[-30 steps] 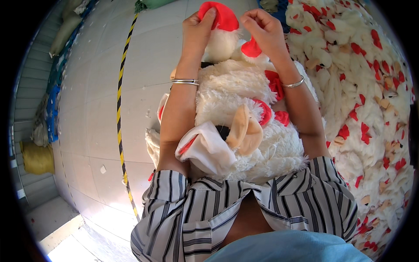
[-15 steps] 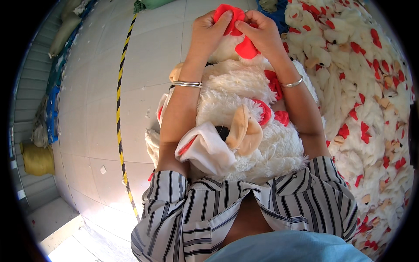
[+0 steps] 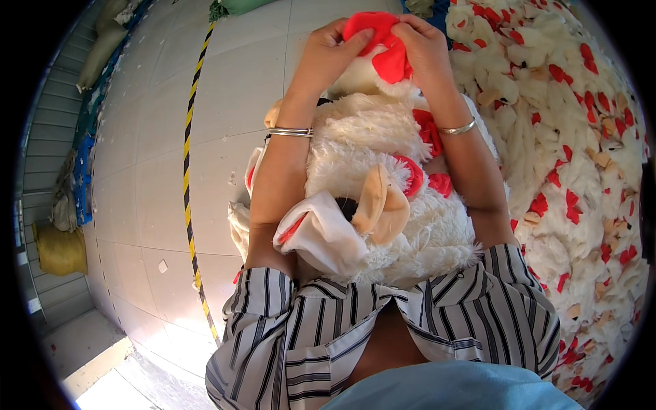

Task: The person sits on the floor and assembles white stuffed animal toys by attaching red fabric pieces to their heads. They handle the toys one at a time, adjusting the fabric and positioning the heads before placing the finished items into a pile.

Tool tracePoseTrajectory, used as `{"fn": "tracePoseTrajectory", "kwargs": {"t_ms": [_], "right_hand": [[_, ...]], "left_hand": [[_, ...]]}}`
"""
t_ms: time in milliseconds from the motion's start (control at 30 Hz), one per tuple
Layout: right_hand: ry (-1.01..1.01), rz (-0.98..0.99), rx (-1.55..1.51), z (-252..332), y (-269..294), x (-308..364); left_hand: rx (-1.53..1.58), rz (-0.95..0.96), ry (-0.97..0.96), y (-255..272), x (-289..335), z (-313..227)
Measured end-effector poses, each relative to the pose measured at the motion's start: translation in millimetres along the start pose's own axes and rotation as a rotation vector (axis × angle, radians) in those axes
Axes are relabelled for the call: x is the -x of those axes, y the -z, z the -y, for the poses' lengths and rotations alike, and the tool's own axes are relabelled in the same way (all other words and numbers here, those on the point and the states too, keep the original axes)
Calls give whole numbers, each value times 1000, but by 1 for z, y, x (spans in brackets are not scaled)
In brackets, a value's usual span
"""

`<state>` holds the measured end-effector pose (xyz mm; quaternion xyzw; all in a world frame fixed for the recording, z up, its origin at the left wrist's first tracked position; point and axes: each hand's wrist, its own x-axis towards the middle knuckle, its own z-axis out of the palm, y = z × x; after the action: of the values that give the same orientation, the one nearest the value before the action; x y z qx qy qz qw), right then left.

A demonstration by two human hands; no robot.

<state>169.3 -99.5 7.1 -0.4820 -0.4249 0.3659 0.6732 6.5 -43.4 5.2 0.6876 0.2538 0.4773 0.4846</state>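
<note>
Both my hands are up at the top of the view, pinching a red fabric piece (image 3: pixel 372 26) on a white plush skin (image 3: pixel 359 74). My left hand (image 3: pixel 326 58) grips its left side with the thumb laid across it. My right hand (image 3: pixel 428 53) pinches its right side, beside a hanging red flap (image 3: pixel 391 66). Below, between my forearms, lies a heap of shaggy white plush skins (image 3: pixel 369 133). On it rest a tan ear-shaped piece (image 3: pixel 389 213), a smooth white flap (image 3: pixel 321 236) with red lining, and several red patches (image 3: pixel 428 133).
A large pile of white plush skins (image 3: pixel 547 157) with red and tan parts spreads along the right. On the left, black-and-yellow tape (image 3: pixel 188 150) crosses the tiled floor (image 3: pixel 150 205). A yellow sack (image 3: pixel 60 249) and blue bundles (image 3: pixel 83 178) stand by the left wall.
Both hands have shifted slightly right with the red piece, which is now spread wider between them. The right hand has turned and the red flap hangs nearer to it. The heap stays put.
</note>
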Motion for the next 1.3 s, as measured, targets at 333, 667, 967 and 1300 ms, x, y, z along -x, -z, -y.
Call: {"fn": "tracePoseTrajectory", "kwargs": {"t_ms": [333,667,967,1300], "right_hand": [[57,197,591,25,18,1],[181,-710,-243,16,173,-54],[83,594,811,19,25,-7],[138,364,1425,70,171,-42]], "left_hand": [[-6,-189,37,21,-7,12],[537,-522,-112,106,-22,19],[553,-20,-45,19,-1,-30],[474,-104,93,27,0,-25]]}}
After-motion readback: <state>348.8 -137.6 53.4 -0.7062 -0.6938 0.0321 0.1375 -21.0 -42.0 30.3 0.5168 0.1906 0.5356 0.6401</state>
